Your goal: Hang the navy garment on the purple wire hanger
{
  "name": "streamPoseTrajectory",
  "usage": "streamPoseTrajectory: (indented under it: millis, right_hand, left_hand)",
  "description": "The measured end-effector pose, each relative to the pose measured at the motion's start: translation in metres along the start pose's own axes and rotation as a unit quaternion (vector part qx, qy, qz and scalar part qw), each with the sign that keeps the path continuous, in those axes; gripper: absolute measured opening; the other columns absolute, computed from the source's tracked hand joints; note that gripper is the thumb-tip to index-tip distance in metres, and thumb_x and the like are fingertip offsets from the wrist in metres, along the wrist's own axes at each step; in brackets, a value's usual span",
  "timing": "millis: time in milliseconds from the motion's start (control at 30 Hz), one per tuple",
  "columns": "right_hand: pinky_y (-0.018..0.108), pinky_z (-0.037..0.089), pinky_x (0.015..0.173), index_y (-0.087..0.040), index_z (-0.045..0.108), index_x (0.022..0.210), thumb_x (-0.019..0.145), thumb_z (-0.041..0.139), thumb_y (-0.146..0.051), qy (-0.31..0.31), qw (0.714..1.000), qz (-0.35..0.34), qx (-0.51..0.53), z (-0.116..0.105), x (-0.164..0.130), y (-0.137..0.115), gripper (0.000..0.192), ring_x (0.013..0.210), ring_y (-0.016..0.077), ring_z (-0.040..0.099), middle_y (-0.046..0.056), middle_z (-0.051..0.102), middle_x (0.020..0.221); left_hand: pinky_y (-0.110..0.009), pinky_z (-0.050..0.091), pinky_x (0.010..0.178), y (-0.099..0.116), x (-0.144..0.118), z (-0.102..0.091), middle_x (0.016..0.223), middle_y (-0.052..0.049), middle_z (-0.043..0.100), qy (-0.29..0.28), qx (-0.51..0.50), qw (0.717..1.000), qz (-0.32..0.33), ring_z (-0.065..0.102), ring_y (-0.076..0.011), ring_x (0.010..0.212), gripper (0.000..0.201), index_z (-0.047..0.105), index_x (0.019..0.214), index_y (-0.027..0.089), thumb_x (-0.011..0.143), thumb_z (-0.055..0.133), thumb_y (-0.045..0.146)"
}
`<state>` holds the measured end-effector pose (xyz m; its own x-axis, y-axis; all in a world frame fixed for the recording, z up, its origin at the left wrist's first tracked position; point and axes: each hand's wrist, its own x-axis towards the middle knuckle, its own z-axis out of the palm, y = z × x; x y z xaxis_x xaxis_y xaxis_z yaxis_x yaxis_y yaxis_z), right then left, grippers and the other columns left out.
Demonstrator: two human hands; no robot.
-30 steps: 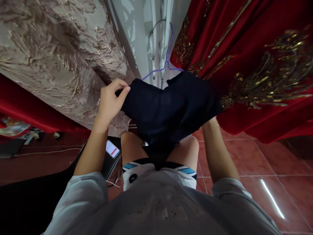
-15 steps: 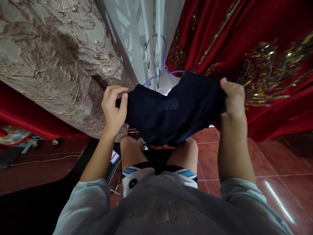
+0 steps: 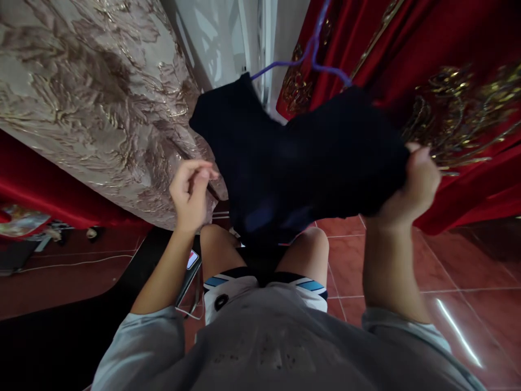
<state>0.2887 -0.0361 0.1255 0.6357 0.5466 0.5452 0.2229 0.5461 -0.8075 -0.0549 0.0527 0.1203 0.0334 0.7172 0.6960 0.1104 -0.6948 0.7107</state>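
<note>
A dark navy or black shirt (image 3: 280, 157) hangs in front of me on a purple hanger (image 3: 315, 46), tilted and partly blurred. My right hand (image 3: 421, 179) is closed on the shirt's right side and pulls it outward. Just beside the shirt's left edge is my left hand (image 3: 190, 193), its fingers loosely curled and apart from the cloth, with nothing visible in them. The shirt's left sleeve end hangs free above that hand. The hanger's hook is out of view at the top.
Pinkish embossed fabric (image 3: 101, 108) hangs on the left, and red cloth with gold sequins (image 3: 448, 114) on the right. Behind stands a white metal frame (image 3: 264, 49). A phone (image 3: 192, 259) lies on a dark surface by my left knee, above a red tiled floor (image 3: 431, 260).
The shirt and hanger have swung up and come closer. My right hand has moved right with the shirt's side. My left hand has come off the left sleeve and sits slightly lower.
</note>
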Motion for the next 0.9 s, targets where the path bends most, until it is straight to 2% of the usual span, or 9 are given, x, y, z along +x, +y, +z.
streamPoseTrajectory:
  millis: [67,133,233,300,367,500,567,700,900]
  right_hand:
    - [0.028,0.045,0.068,-0.02,0.067,0.091,0.102,0.056,-0.044,-0.145,0.986,-0.082,-0.031,0.007,-0.053,-0.012,0.028,0.073,0.0122,0.053,-0.001,0.052,0.077]
    - [0.031,0.052,0.075,-0.022,0.067,0.111,0.099,0.063,-0.039,-0.393,0.916,-0.072,-0.042,0.018,-0.096,-0.015,0.021,0.089,0.0168,0.065,0.003,0.067,0.097]
    - [0.032,0.056,0.076,-0.024,0.067,0.119,0.091,0.075,-0.046,-0.606,0.795,-0.042,-0.008,0.031,-0.123,-0.008,0.036,0.092,0.0185,0.07,0.005,0.072,0.105]
    - [0.035,0.058,0.083,-0.028,0.07,0.116,0.093,0.072,-0.045,-0.627,0.778,-0.01,-0.022,0.032,-0.118,0.001,0.029,0.094,0.019,0.071,0.004,0.073,0.104]
    - [0.041,0.057,0.096,-0.032,0.069,0.121,0.096,0.069,-0.041,-0.555,0.829,0.003,-0.071,0.029,-0.102,0.012,0.027,0.106,0.022,0.071,0.005,0.074,0.112]
    - [0.054,0.037,0.125,-0.031,0.052,0.151,0.085,0.08,-0.042,-0.422,0.894,-0.001,-0.149,0.025,-0.074,0.041,0.073,0.149,0.0313,0.046,0.012,0.05,0.157]
    - [0.054,0.037,0.124,-0.027,0.058,0.147,0.085,0.079,-0.049,-0.487,0.862,0.068,-0.12,0.027,-0.066,0.057,0.069,0.147,0.0321,0.048,0.013,0.051,0.157]
    - [0.043,0.057,0.098,-0.022,0.078,0.11,0.088,0.066,-0.067,-0.6,0.754,0.266,-0.012,0.026,-0.057,0.075,0.052,0.106,0.0249,0.071,0.009,0.076,0.112]
    - [0.022,0.043,0.056,-0.019,0.07,0.081,0.081,0.081,-0.056,-0.412,0.863,0.289,0.049,0.044,-0.019,0.05,0.039,0.061,0.0099,0.054,-0.002,0.062,0.07]
  left_hand:
    - [-0.034,0.056,0.087,0.017,-0.004,0.016,0.097,-0.006,0.072,-0.066,-0.131,0.987,-0.063,0.07,-0.0185,0.089,0.027,0.066,0.113,0.021,0.1,0.064,0.045]
    - [-0.034,0.057,0.09,0.036,-0.009,0.03,0.105,-0.008,0.071,-0.113,-0.239,0.953,-0.149,0.071,-0.0193,0.095,0.029,0.063,0.114,0.021,0.098,0.065,0.045]
    - [-0.026,0.053,0.066,0.059,-0.021,0.032,0.087,-0.003,0.064,-0.149,-0.317,0.888,-0.299,0.061,-0.0121,0.068,0.016,0.063,0.104,0.022,0.095,0.066,0.034]
    - [-0.023,0.037,0.048,0.068,-0.028,0.016,0.076,0.001,0.058,-0.226,-0.292,0.854,-0.367,0.042,-0.0079,0.05,0.009,0.064,0.101,0.023,0.095,0.064,0.031]
    - [-0.024,0.032,0.045,0.075,-0.032,-0.008,0.076,-0.001,0.061,-0.372,-0.189,0.827,-0.378,0.042,-0.0089,0.049,0.01,0.067,0.1,0.025,0.099,0.061,0.032]
    - [-0.024,0.051,0.066,0.08,-0.028,-0.056,0.089,-0.004,0.073,-0.612,0.023,0.751,-0.245,0.068,-0.0155,0.078,0.019,0.074,0.105,0.027,0.104,0.056,0.033]
    - [-0.024,0.054,0.073,0.075,-0.022,-0.068,0.09,-0.002,0.076,-0.59,0.077,0.781,-0.189,0.071,-0.0153,0.08,0.021,0.076,0.103,0.029,0.104,0.055,0.031]
    - [-0.029,0.058,0.081,0.05,-0.01,-0.069,0.09,-0.001,0.081,-0.346,0.171,0.913,-0.136,0.077,-0.0185,0.084,0.019,0.08,0.099,0.029,0.1,0.062,0.034]
    - [-0.039,0.058,0.098,0.025,0.012,-0.042,0.108,-0.006,0.079,-0.135,0.214,0.967,-0.017,0.075,-0.0228,0.102,0.017,0.079,0.105,0.025,0.099,0.065,0.031]
